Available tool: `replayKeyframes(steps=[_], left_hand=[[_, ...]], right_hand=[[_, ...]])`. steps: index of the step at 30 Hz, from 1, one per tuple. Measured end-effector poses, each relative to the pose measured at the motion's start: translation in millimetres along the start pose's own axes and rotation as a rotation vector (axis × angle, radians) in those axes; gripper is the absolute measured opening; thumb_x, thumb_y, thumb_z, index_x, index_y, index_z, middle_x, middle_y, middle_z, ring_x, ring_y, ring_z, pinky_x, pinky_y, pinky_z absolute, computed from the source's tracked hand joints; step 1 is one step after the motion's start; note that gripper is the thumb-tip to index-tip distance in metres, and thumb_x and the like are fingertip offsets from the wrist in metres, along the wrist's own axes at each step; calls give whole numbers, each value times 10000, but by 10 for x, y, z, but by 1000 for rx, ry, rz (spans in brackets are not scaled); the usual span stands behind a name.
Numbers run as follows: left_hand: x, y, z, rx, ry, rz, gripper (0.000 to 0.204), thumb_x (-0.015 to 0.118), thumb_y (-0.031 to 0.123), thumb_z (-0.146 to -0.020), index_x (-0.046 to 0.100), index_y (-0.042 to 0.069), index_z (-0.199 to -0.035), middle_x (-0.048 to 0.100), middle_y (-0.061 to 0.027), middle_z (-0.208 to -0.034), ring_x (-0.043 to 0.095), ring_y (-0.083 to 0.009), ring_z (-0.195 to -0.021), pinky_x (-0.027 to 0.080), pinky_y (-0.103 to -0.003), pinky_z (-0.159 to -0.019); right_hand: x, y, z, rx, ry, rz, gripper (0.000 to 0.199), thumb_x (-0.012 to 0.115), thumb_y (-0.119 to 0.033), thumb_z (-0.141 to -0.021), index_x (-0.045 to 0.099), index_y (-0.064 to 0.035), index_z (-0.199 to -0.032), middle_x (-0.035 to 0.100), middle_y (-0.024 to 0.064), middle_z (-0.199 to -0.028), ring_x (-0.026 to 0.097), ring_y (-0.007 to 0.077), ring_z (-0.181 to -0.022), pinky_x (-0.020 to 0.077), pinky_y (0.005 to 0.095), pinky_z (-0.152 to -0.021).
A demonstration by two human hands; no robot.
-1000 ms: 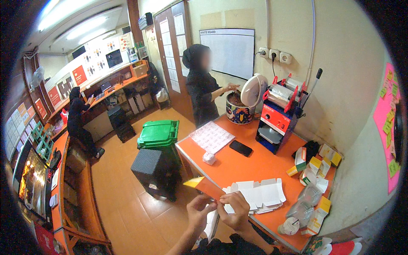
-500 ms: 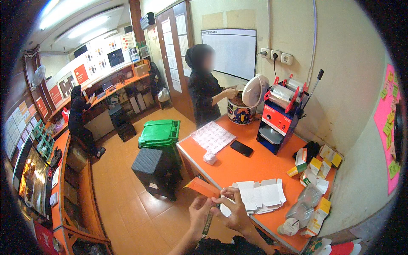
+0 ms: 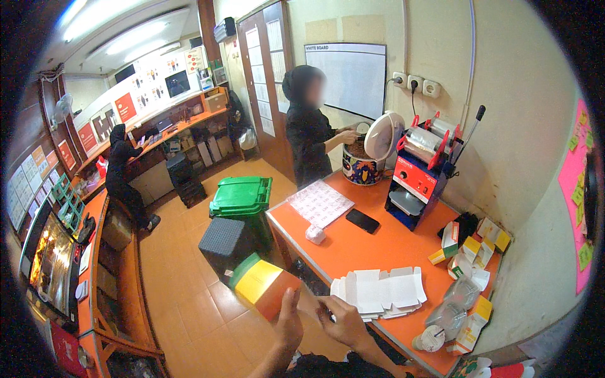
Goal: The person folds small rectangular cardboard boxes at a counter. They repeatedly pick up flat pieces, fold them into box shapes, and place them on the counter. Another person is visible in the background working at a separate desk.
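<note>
Both hands hold a small folded carton [image 3: 263, 286], green, yellow and orange, out over the floor just off the orange worktop [image 3: 378, 242]. The left hand [image 3: 288, 324] grips its lower edge; the right hand [image 3: 345, 321] pinches its 3 o'clock end. A stack of flat white carton blanks [image 3: 381, 291] lies at 2 o'clock from the right hand.
</note>
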State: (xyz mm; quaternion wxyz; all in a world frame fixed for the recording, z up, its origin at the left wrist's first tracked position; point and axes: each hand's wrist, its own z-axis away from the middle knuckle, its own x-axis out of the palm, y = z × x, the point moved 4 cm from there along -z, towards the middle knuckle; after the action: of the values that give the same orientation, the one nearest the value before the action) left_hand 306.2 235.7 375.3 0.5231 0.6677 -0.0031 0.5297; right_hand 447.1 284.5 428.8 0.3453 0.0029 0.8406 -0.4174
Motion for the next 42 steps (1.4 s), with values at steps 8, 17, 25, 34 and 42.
replayKeyframes(steps=[8, 17, 25, 34, 42], left_hand=[[368, 159, 317, 948, -778, -1266, 408, 853, 200, -733, 642, 108, -1070, 595, -122, -1243, 573, -314, -1194, 409, -476, -1039], [-80, -133, 99, 374, -377, -1065, 204, 738, 174, -868, 644, 99, -1032, 652, -73, -1120, 616, -260, -1110, 502, -397, -931], [-292, -298, 70, 26, -239, -516, 316, 675, 189, -951, 552, 37, -1200, 632, -54, -1085, 614, -194, -1036, 520, -352, -887], [68, -173, 310, -330, -335, -470, 193, 621, 47, -957, 651, -54, -1119, 682, -104, -1070, 648, -201, -980, 513, -360, -910], [96, -162, 309, -120, -467, -680, 194, 631, 53, -950, 658, -59, -1106, 688, -109, -1052, 650, -204, -965, 511, -348, -907]], right_hand=[[-331, 180, 9, 132, 339, -318, 93, 616, -29, -968, 636, 61, -958, 639, 103, -890, 691, 158, -791, 628, 287, -640], [-432, -161, -15, -205, 279, -131, 192, 672, 4, -887, 679, -54, -1070, 652, 115, -931, 667, 279, -890, 568, 389, -778], [-330, -175, -24, -316, 73, -142, 453, 691, 118, -738, 668, -46, -1160, 689, 125, -992, 685, 305, -905, 574, 393, -766], [-271, 13, -33, -299, 251, 13, 290, 690, 97, -773, 617, -22, -1027, 671, 142, -929, 694, 304, -813, 576, 367, -718], [-300, 90, -30, -71, 102, -308, 187, 683, 84, -801, 624, -14, -949, 657, 121, -896, 682, 255, -776, 555, 311, -680]])
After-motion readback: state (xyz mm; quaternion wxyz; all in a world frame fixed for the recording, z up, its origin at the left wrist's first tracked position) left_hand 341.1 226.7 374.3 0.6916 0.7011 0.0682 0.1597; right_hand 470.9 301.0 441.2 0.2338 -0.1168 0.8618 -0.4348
